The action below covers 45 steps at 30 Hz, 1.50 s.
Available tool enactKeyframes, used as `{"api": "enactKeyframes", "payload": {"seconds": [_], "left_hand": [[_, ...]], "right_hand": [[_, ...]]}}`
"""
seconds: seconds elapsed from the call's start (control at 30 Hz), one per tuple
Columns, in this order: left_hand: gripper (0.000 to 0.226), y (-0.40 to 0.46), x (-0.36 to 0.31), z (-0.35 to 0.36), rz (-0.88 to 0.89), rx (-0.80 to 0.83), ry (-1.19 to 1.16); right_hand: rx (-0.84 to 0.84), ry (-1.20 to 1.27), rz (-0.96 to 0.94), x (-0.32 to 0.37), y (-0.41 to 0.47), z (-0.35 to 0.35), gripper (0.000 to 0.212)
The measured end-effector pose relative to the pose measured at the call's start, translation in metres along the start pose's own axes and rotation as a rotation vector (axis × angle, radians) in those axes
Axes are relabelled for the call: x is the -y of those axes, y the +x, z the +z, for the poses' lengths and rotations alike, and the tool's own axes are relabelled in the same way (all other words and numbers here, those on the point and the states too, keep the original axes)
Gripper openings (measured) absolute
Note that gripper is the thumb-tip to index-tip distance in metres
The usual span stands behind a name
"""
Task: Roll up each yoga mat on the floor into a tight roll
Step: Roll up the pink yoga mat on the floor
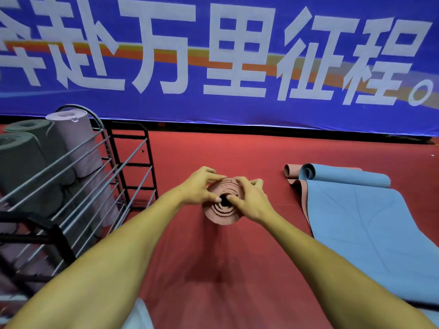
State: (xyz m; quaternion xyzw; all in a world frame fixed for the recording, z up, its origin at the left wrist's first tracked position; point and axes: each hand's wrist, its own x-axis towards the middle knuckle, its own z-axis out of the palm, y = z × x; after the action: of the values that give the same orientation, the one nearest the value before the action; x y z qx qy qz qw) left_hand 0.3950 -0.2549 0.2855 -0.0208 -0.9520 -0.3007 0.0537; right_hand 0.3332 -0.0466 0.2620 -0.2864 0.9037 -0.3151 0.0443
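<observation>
Pink rolled mat (222, 211) upright on end at frame centre, my left hand (198, 189) and right hand (247, 200) both clamped round its top, thumbs at the core; should twist the inner coils against the outer wrap to tighten.

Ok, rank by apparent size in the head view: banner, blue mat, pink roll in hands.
1. Banner, largest.
2. Blue mat.
3. Pink roll, smallest, though partly covered by both hands.

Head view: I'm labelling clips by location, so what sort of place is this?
Probably a gym or sports hall: red sports floor, a metal rack of rolled mats, and a blue banner along the wall.
</observation>
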Motion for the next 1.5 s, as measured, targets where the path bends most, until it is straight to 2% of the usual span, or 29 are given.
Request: {"api": "enactKeyframes", "payload": {"seconds": [0.13,0.23,0.37,0.6,0.8,1.0,1.2,1.33,1.5], "left_hand": [[0.073,-0.007,0.023,-0.001,-0.024,0.12,0.088],[0.066,-0.011,0.028,-0.007,-0.087,0.083,0.111],[0.062,-0.035,0.045,-0.016,-0.15,0.061,0.278],[0.053,-0.127,0.099,0.02,-0.256,-0.233,-0.059],[0.037,-0.197,0.153,0.089,-0.377,-0.301,-0.177],[0.023,-0.266,0.21,0.158,-0.617,-0.214,-0.314],[0.016,-0.337,0.262,0.207,-0.866,-0.129,-0.334],[0.032,-0.369,0.293,0.231,-1.086,-0.046,-0.17],[0.049,-0.377,0.286,0.249,-1.283,0.027,-0.016]], "right_hand": [[0.065,-0.044,-0.022,0.004,0.001,0.037,0.056],[0.0,0.008,-0.011,0.015,0.001,0.055,0.057],[0.003,0.03,0.004,0.029,-0.004,0.069,0.059],[0.036,0.018,-0.064,0.04,-0.03,0.114,0.061],[0.111,-0.022,-0.126,0.024,-0.049,0.166,0.062],[0.139,-0.109,-0.182,0.02,-0.056,0.22,0.067],[0.142,-0.148,-0.162,0.023,-0.068,0.271,0.065],[0.133,-0.154,-0.147,0.027,-0.071,0.294,0.066],[0.13,-0.159,-0.131,0.027,-0.075,0.299,0.068]]}}
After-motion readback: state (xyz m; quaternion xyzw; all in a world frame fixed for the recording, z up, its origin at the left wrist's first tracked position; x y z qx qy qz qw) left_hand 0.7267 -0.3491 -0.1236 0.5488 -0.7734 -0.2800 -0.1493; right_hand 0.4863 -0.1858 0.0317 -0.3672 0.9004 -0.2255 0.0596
